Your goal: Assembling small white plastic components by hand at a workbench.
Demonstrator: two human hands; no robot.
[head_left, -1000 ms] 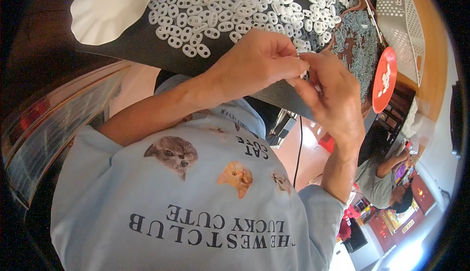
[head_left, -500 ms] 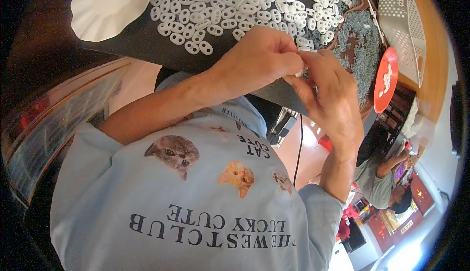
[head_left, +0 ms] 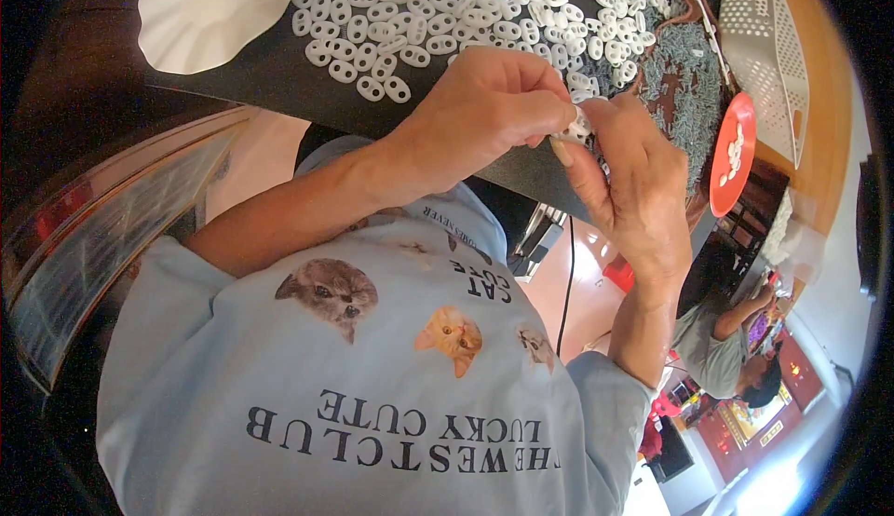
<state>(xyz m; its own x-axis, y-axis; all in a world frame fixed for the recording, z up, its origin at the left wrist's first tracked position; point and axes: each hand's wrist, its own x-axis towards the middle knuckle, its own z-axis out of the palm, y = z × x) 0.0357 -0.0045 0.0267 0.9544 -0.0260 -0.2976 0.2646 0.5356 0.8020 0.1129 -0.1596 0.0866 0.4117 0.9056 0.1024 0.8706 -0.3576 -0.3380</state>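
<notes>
My left hand (head_left: pixel 503 106) is closed in a pinch, its thumb and forefinger on a small white plastic piece (head_left: pixel 579 129). From the other side, my right hand (head_left: pixel 638 171) grips the same piece between thumb and bent fingers. The fingertips of both hands nearly meet and cover part of it, so its full shape is hidden. Just beyond my hands, a spread of white oval plastic pieces with two holes (head_left: pixel 382 32) lies on a dark work surface (head_left: pixel 242 88). To the right of them is a heap of small grey pieces (head_left: pixel 684 69), too fine to name.
At the far left stands a white wavy-edged dish (head_left: pixel 209 13). A red plate (head_left: pixel 720 190) with a few small white bits sits at the right edge, near a white perforated basket (head_left: pixel 745 27). Farther right, another person (head_left: pixel 712 334) works with something colourful.
My fingertips have drawn slightly apart, and my right thumb has lowered. More of the white piece shows between my hands now.
</notes>
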